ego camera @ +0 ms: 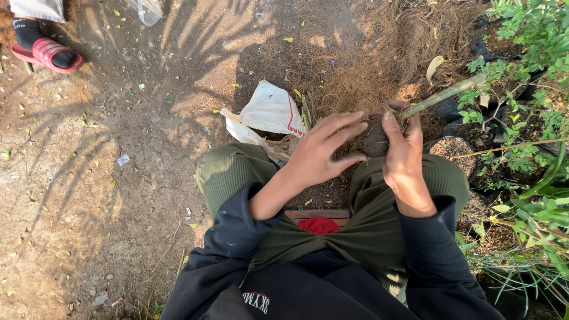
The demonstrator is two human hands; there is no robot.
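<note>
1. Your left hand (317,155) hovers with its fingers (341,125) spread wide and holding nothing; the tips point right, just short of the dark root ball (374,141).
2. The root ball sits between your two hands, above your knees and the olive trousers (228,172), in front of the dry fibre heap (355,65).
3. Your right hand (404,163) is the nearer one: it is closed round the root ball's right side, thumb on top.
4. The pale green stem (441,96) runs from the ball up and to the right, so the plant's long axis slants away from your left fingers toward the potted seedlings (510,118).
</note>
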